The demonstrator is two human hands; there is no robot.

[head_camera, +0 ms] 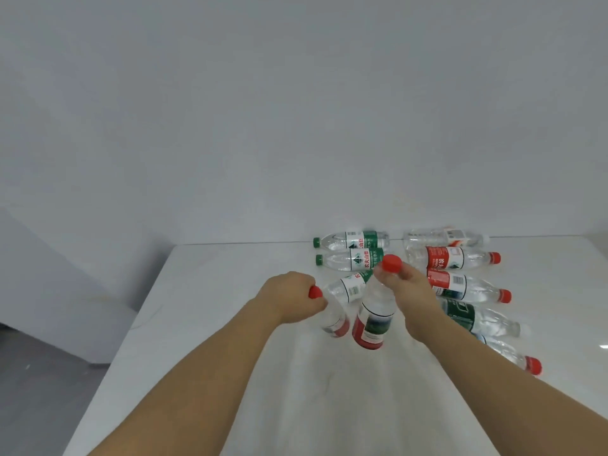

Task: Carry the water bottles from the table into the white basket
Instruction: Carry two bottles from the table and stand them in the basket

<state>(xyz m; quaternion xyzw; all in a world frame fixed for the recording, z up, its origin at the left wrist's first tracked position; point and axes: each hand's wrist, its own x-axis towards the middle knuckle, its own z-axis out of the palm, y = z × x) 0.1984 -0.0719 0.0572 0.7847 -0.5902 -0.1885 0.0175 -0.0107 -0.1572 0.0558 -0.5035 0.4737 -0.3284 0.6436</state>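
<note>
My left hand (289,301) grips the neck of a red-capped water bottle (334,319) with a red label, held above the white table (230,324). My right hand (411,294) holds a second red-capped bottle (373,319) by its neck, hanging nearly upright beside the first. Several more bottles lie on the table behind and to the right: two green-capped ones (352,240) (350,259), a green-labelled one (350,286) behind the held bottles, and red-capped ones (457,258) (470,289). The white basket is not in view.
A green-labelled bottle (480,320) and another red-capped bottle (513,353) lie at the right. A clear bottle (444,237) rests against the back edge by the wall. The table's left edge drops to a grey floor (39,390).
</note>
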